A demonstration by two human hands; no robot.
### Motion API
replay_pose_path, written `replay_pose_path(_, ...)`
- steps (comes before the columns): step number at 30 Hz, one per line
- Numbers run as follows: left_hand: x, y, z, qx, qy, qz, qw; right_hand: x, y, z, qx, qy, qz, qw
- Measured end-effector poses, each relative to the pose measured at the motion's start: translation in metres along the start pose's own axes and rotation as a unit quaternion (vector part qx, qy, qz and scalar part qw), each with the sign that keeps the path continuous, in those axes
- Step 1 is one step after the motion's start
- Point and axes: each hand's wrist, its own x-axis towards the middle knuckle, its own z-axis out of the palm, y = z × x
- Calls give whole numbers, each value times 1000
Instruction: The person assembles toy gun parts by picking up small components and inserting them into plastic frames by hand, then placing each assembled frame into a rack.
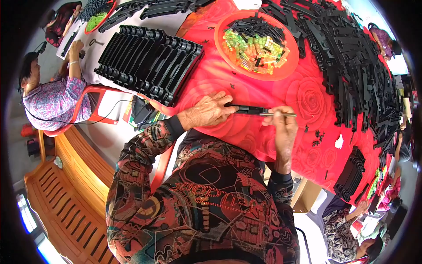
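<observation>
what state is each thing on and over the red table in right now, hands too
left hand: closed on the black plastic strip's left end
right hand: closed around the slim metal tool
black plastic strip: held
slim metal tool: held, roughly level
round orange tray: loaded with loose small pieces
black strips at right: loosely heaped
black strips at left: lined up in rows

Exposure: bright overall. Glare: window, eight o'clock, blown white with blue fringing; second burnt-out patch, two o'clock. Tablecloth: strongly saturated red. Black strip, near dial centre: little internal contrast. Wooden bench, eight o'clock: edges bowed, fisheye. Border: black vignette, all hours; adjoining detail soft, stretched.
</observation>
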Motion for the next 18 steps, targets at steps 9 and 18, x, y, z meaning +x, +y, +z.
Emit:
replay_pose_path(9,1,3,-4,6,-16,-13,1000,-2,20,16,-159,-42,-179,970)
replay_pose_path(18,-1,4,-2,4,-14,-19,1000,1,32,15,-201,-79,-182,959)
